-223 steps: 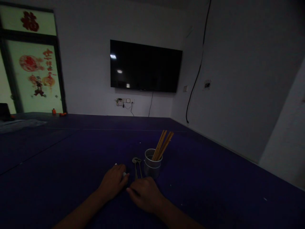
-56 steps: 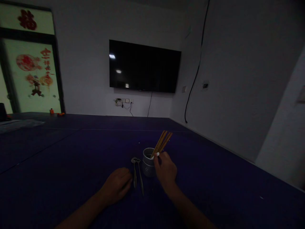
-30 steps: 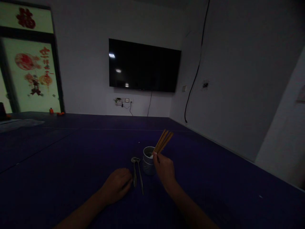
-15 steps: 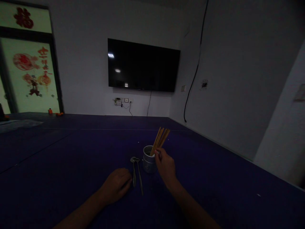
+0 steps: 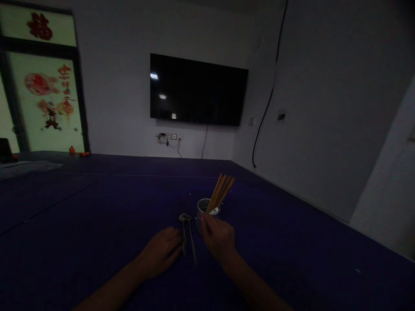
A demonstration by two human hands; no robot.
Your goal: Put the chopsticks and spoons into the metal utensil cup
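Note:
A grey metal cup (image 5: 203, 202) stands on the dark purple surface, and several wooden chopsticks (image 5: 222, 191) lean out of it to the right. At its rim, against the chopsticks, lies a small white piece (image 5: 214, 211) of unclear kind. My right hand (image 5: 219, 238) is closed in front of the cup, fingertips near its wall; whatever they hold, if anything, is hidden. Two metal spoons (image 5: 183, 217) lie left of the cup, handles towards me. Beside their handles my left hand (image 5: 162, 250) rests palm down with fingers curled, and what is beneath them cannot be seen.
The purple surface (image 5: 129, 203) stretches to the far wall, with small white specks on it. A black television (image 5: 197, 88) hangs there above sockets and cables. Far left are a crumpled clear sheet (image 5: 35, 168) and small orange objects (image 5: 71, 150) near a glass door.
My right hand has moved from beside my left hand up to the cup's rim, then dropped slightly, leaving the white piece at the rim. White showing under my left hand earlier is now out of sight.

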